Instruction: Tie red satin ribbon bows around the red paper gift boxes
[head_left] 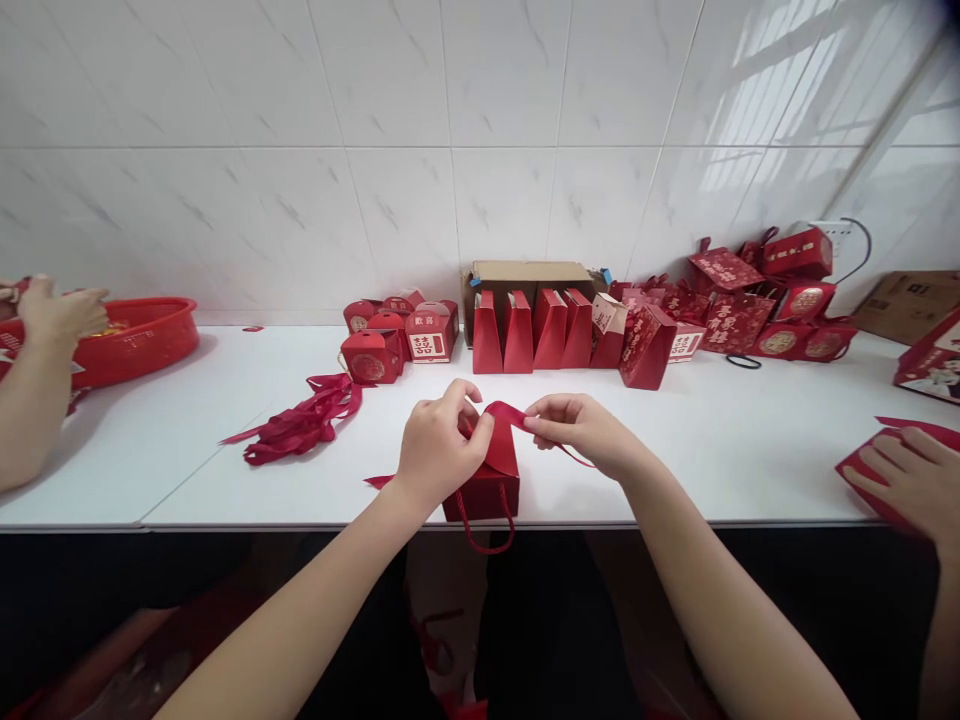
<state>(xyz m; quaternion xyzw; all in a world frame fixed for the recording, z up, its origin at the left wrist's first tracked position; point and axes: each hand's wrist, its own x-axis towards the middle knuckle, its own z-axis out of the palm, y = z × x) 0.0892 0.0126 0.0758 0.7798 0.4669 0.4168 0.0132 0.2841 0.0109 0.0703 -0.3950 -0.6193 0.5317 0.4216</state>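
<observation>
A small red gift box (499, 470) with a twisted cord handle (487, 550) stands at the table's front edge, the cord hanging over. My left hand (442, 440) is closed at the top of the box, thumb and fingers pressed on a dark red ribbon. To its right, my right hand (574, 425) pinches the same ribbon (506, 410), which arches between the two hands. One ribbon end hangs below my right fingers, and another tail pokes out left of my left wrist. My left fingers partly hide the box's top.
Loose ribbons (304, 425) lie to the left. Red boxes (427, 335) and tall red cartons (517, 335) line the wall, with a pile (750, 300) further right. A co-worker's hands work near a red basin (150, 340); another co-worker's hand rests on a red box (870, 480).
</observation>
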